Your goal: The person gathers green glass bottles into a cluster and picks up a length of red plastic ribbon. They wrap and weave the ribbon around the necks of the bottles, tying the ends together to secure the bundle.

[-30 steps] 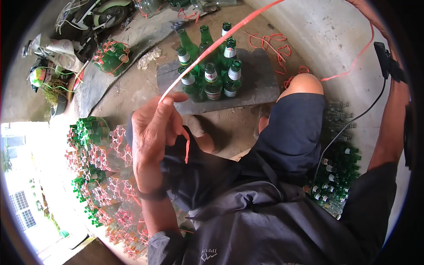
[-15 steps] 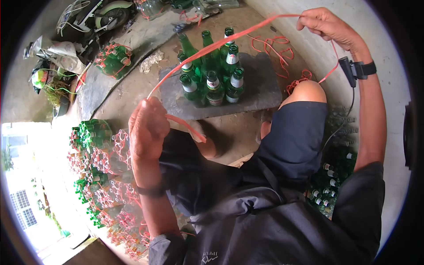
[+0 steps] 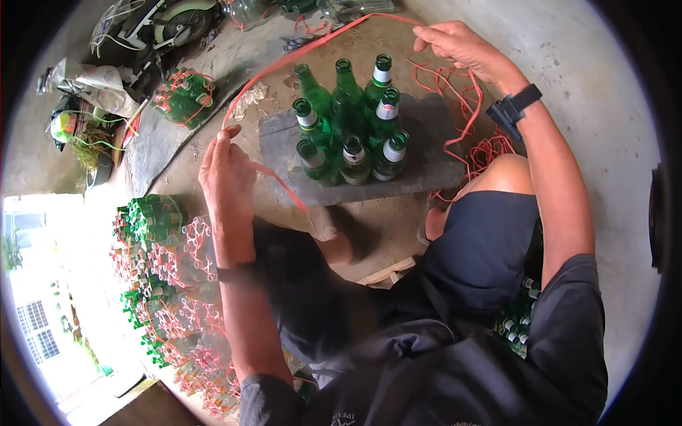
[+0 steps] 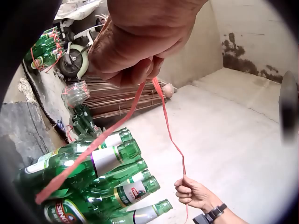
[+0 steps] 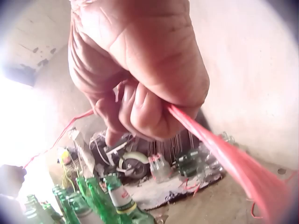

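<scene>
A red plastic string [image 3: 302,51] arches between my two raised hands, over and beyond a tight group of green glass bottles [image 3: 354,170]. These stand upright on a dark stone slab [image 3: 435,153]. My left hand [image 3: 229,174] pinches the string near one end, and a short tail hangs from it toward my knee. In the left wrist view the string [image 4: 170,126] runs down from those fingers to the right hand [image 4: 196,193]. My right hand [image 5: 140,60] has its fingers curled round the string, whose other side drops toward the floor.
A loose tangle of red string [image 3: 494,149] lies beside my right knee. Bottle bundles tied with red string [image 3: 185,99] sit at the back left, and more bundles [image 3: 160,220] crowd the left side. A motorbike wheel [image 3: 186,25] is behind; a bare wall [image 3: 561,64] rises at right.
My right hand has come in from the far right toward the middle, pulling string up from the tangle. The left hand has risen a little, and the string now bows above the bottles.
</scene>
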`<state>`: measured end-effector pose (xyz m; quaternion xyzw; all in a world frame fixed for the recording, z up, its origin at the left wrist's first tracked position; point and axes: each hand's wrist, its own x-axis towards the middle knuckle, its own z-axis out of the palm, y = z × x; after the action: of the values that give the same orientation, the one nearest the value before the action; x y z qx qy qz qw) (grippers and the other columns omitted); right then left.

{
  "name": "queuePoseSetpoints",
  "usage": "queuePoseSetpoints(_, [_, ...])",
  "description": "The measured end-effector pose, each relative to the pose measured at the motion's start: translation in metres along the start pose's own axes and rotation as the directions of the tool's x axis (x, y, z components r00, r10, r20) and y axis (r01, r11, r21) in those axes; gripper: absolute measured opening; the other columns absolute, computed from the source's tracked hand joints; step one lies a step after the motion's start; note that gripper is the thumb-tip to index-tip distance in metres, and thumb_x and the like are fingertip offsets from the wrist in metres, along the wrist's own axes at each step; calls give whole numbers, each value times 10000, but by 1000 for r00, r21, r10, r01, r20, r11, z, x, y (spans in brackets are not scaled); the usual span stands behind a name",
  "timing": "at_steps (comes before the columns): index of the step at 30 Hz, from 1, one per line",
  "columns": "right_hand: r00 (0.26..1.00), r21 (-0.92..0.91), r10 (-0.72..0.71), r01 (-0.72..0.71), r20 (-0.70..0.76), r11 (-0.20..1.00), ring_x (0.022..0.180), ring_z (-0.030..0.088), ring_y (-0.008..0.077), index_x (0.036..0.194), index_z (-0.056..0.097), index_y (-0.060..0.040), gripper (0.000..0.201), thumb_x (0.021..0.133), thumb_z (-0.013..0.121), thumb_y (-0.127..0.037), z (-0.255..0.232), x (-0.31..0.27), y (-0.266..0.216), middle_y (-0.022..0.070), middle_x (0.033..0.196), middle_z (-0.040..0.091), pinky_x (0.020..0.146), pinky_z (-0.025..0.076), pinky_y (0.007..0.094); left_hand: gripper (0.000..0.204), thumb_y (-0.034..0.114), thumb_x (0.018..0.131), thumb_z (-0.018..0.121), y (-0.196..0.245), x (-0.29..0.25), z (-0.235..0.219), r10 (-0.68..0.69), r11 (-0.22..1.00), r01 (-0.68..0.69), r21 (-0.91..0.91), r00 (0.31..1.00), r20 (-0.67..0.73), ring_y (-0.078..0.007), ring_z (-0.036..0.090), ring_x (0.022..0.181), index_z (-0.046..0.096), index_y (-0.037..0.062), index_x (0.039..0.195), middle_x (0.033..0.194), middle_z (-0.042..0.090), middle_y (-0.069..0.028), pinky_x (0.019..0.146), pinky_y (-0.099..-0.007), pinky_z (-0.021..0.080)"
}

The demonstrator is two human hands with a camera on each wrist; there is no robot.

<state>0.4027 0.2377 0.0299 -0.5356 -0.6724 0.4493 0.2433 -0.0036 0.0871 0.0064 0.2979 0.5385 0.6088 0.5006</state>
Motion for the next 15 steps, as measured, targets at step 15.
queuePoseSetpoints(15, [979,-275,202,-188,26,943,567,470,120,651,637,-32,366,905,614,-294,84,86,135,7,584,503,538,389,359,291,246,955,632,-119,56,-2,-157,881,233,412,965,-211,-72,398,453,748,-14,1012,603,483,23,401,-253,293])
